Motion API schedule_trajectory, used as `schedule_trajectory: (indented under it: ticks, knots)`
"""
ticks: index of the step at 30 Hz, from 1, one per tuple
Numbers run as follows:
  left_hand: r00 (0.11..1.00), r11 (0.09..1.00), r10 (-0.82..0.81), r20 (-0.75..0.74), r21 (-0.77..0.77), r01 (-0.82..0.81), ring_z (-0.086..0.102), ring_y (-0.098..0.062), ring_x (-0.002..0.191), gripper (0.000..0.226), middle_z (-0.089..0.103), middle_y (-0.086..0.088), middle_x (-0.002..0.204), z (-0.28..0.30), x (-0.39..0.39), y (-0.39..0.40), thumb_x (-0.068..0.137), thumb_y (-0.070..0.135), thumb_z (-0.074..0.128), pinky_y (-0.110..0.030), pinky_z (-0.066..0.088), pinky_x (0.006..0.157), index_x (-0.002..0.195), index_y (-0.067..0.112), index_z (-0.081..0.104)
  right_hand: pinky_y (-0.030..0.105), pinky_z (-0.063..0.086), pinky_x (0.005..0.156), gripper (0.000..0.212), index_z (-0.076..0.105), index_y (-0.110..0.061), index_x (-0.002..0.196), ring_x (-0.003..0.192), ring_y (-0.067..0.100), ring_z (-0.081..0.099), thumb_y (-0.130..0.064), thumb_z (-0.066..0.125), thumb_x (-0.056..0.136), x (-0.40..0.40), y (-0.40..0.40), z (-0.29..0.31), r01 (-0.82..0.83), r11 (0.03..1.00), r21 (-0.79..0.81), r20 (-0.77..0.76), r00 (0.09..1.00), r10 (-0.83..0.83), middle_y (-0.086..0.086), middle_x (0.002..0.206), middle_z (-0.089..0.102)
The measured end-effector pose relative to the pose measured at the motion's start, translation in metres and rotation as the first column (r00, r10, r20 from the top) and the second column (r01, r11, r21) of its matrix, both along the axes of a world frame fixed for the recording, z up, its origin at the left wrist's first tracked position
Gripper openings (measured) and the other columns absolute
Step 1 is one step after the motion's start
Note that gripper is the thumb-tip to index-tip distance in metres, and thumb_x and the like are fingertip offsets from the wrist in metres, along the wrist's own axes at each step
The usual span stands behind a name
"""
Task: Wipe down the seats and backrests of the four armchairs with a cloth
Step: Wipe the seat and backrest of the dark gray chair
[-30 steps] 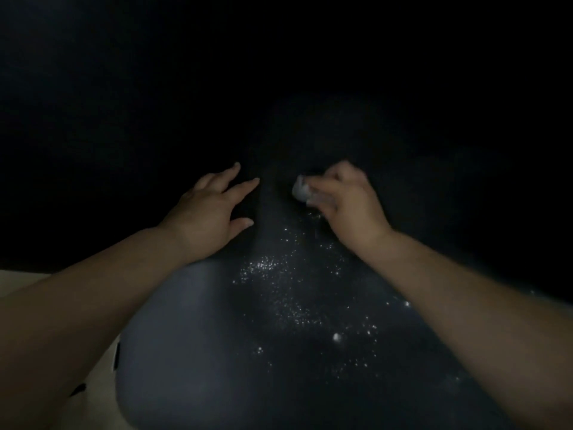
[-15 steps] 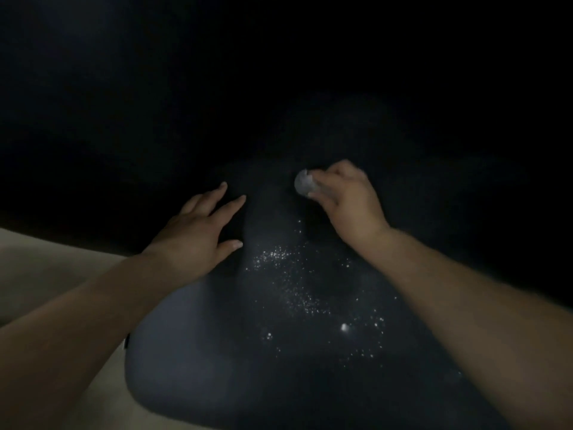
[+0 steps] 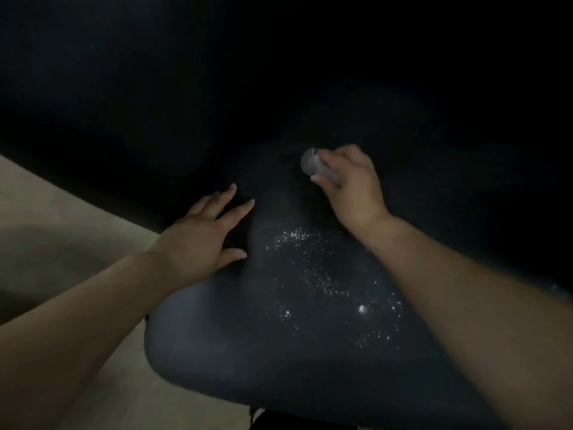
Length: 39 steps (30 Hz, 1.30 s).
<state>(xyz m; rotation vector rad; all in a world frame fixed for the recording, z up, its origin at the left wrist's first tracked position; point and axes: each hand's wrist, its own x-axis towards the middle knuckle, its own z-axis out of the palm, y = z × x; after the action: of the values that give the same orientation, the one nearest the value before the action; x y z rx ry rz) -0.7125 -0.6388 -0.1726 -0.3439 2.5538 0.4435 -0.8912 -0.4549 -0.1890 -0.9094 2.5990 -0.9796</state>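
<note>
The scene is very dark. A dark blue-grey armchair seat (image 3: 235, 342) fills the lower middle of the head view, with white specks scattered over its right half. My right hand (image 3: 350, 187) grips a bunched grey cloth (image 3: 313, 166) at the back of the seat, where it meets the black, barely visible backrest (image 3: 310, 97). My left hand (image 3: 204, 234) lies flat on the seat's left side with fingers spread and straight.
Pale beige floor (image 3: 62, 228) shows to the left of the chair and along its front-left edge. Everything above and to the right is black, with nothing distinguishable.
My right hand with the cloth has crept up toward the backrest. My left hand has slid back and down along the seat's left side. More floor shows at left.
</note>
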Motion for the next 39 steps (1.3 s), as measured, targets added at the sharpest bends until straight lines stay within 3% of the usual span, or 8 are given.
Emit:
schedule_trajectory:
  ticks: [5,10,17,21,25,31,36,39]
  knots:
    - [1.0,1.0,-0.008,0.019,0.005,0.008,-0.007,-0.014,0.147,0.085,-0.02,0.013,0.158,0.004,0.009,0.003,0.087,0.056,0.053,-0.041,0.02,0.118,0.15,0.043,-0.003,0.027,0.041,0.082,0.032,0.069,-0.016,0.113,0.092,0.021,0.052,-0.011,0.071,0.082,0.056,0.041,0.008,-0.316,0.949,0.0,0.075,0.946,0.315,0.005,0.098,0.058]
    - [0.999,1.0,0.008,0.037,0.012,-0.008,-0.007,-0.014,0.147,0.086,-0.02,0.013,0.158,0.007,0.017,0.008,0.088,0.055,0.054,-0.039,0.017,0.119,0.15,0.042,-0.004,0.0,0.032,0.081,0.027,0.065,0.0,0.112,0.09,0.012,0.048,0.001,0.065,0.085,0.027,0.022,0.014,-0.053,0.992,-0.112,0.161,0.984,0.07,0.005,0.096,0.047]
    - [0.999,0.999,0.039,-0.037,0.032,-0.037,-0.007,-0.013,0.147,0.085,-0.016,0.013,0.159,-0.001,0.023,0.011,0.087,0.055,0.055,-0.035,0.014,0.119,0.151,0.041,0.001,0.032,0.042,0.089,0.031,0.067,-0.009,0.116,0.099,0.028,0.051,-0.013,0.069,0.085,0.042,0.002,0.0,-0.217,0.976,-0.007,0.064,0.974,0.217,0.013,0.104,0.056]
    - [0.999,0.999,0.029,-0.041,0.039,-0.027,-0.007,-0.012,0.147,0.085,-0.016,0.012,0.159,-0.001,0.026,0.009,0.087,0.056,0.054,-0.035,0.012,0.12,0.151,0.041,0.0,0.018,0.04,0.087,0.033,0.069,-0.012,0.113,0.096,0.015,0.051,-0.019,0.073,0.081,0.069,0.027,0.003,-0.338,0.941,-0.009,0.155,0.929,0.335,0.001,0.1,0.055]
    - [0.997,0.997,0.043,-0.062,0.062,-0.039,-0.006,-0.012,0.146,0.085,-0.013,0.011,0.159,-0.002,0.029,0.009,0.087,0.056,0.056,-0.029,0.007,0.117,0.151,0.04,0.003,0.002,0.035,0.081,0.029,0.068,-0.005,0.111,0.091,0.013,0.052,-0.009,0.07,0.083,0.05,0.002,0.007,-0.106,0.985,-0.139,0.178,0.975,0.13,0.001,0.097,0.05]
    - [0.992,0.995,0.064,-0.11,0.078,-0.055,-0.003,-0.011,0.146,0.092,-0.009,0.011,0.16,-0.008,0.032,0.01,0.083,0.053,0.064,-0.024,0.003,0.115,0.152,0.034,0.007,0.034,0.041,0.088,0.029,0.069,-0.01,0.112,0.1,0.029,0.051,-0.017,0.07,0.084,0.052,-0.029,0.002,-0.355,0.935,0.018,0.045,0.934,0.354,0.012,0.104,0.058]
    - [0.997,0.998,0.039,-0.073,0.058,-0.035,-0.006,-0.011,0.147,0.1,-0.012,0.011,0.159,-0.004,0.034,0.011,0.079,0.058,0.065,-0.026,0.003,0.118,0.153,0.032,0.003,0.024,0.036,0.083,0.031,0.071,-0.018,0.113,0.096,0.016,0.048,-0.019,0.071,0.082,0.075,0.021,0.012,-0.604,0.796,0.043,0.168,0.789,0.59,0.004,0.101,0.058]
    - [0.998,0.996,0.043,-0.04,0.082,-0.04,-0.01,-0.009,0.146,0.102,-0.015,0.014,0.158,-0.001,0.033,0.013,0.078,0.059,0.065,-0.029,0.004,0.119,0.152,0.034,0.0,0.024,0.04,0.087,0.028,0.07,-0.014,0.111,0.098,0.014,0.05,-0.013,0.07,0.083,0.065,0.023,0.013,-0.554,0.832,0.0,0.275,0.8,0.533,-0.001,0.101,0.054]
